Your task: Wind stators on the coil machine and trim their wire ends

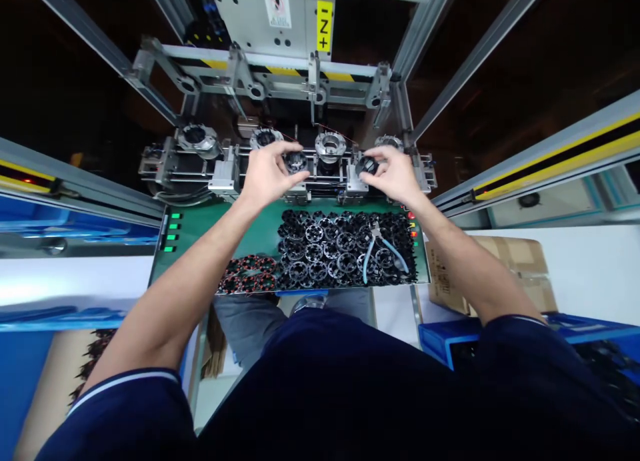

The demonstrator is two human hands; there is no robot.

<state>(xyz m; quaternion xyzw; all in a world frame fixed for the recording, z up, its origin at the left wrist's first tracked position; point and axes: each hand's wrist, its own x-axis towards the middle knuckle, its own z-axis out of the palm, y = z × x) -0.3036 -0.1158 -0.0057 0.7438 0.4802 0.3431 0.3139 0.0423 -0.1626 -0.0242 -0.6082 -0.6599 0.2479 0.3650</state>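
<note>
My left hand (267,171) pinches a black ring-shaped stator part (296,161) at a fixture on the machine's rail. My right hand (395,173) grips another black ring part (369,166) at the fixture further right. Between the two hands stands an empty silver fixture (330,145). Just below the hands, a pile of several black ring parts (330,248) covers the green mat (250,238). Blue-handled pliers (380,248) lie on the pile at the right.
Ring parts wound with red wire (247,274) sit at the mat's left front. More silver fixtures (196,136) stand on the left of the rail. Green lamps (173,231) glow at the mat's left edge. A cardboard box (505,268) and blue bins (575,334) lie at the right.
</note>
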